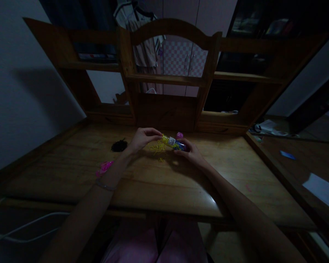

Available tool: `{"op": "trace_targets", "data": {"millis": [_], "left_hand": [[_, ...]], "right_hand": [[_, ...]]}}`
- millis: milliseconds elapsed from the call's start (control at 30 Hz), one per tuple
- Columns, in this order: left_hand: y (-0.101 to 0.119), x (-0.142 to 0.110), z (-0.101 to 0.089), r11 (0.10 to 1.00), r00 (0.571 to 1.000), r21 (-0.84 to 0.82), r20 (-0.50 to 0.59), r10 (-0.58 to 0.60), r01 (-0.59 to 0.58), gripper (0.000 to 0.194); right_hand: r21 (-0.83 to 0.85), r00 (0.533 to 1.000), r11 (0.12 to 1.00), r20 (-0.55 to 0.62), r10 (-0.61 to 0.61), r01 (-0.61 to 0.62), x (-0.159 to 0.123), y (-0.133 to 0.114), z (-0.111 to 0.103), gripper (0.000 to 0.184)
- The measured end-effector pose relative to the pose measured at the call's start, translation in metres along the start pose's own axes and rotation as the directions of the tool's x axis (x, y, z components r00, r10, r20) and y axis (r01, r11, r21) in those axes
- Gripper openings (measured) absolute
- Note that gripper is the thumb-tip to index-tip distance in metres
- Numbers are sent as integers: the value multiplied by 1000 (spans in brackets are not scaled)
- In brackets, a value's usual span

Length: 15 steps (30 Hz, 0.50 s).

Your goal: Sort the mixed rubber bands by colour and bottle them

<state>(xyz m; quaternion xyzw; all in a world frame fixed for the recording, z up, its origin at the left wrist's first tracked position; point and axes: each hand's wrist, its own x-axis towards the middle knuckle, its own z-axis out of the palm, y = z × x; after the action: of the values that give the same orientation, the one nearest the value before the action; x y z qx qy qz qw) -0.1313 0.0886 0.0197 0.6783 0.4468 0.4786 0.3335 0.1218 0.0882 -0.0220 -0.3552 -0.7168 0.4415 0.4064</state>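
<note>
My right hand [190,151] is wrapped round a small clear bottle [172,141] that lies tilted, its mouth toward the left. A white label with dark print is on it, and yellow and blue show through its wall. At the mouth, my left hand [145,138] pinches some thin yellow bands [163,137] between thumb and fingers. Under the bottle a loose pile of yellow bands [157,147] lies on the table, with a smaller yellow clump [161,160] nearer me. Just behind the bottle is a pink-purple cap-like piece [179,135].
A black bundle of bands [119,146] and a bright pink heap [105,167] lie left on the wooden table [159,190]. A wooden shelf unit [167,80] rises at the back. On a surface at right are a white paper [322,190] and a blue packet [287,155].
</note>
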Motion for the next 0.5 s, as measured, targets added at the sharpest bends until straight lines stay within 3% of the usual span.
{"op": "trace_targets", "data": {"millis": [233,500], "left_hand": [[-2,1,7,983,982,31,-52,180,-179,20],[8,-2,13,994,997,-90,-41,59,-63,31]], "right_hand": [[-10,1000,1000,3,7,-7,-1,-4,0,50],[20,999,999,-13,45,-44,-1,-10,1,51]]}}
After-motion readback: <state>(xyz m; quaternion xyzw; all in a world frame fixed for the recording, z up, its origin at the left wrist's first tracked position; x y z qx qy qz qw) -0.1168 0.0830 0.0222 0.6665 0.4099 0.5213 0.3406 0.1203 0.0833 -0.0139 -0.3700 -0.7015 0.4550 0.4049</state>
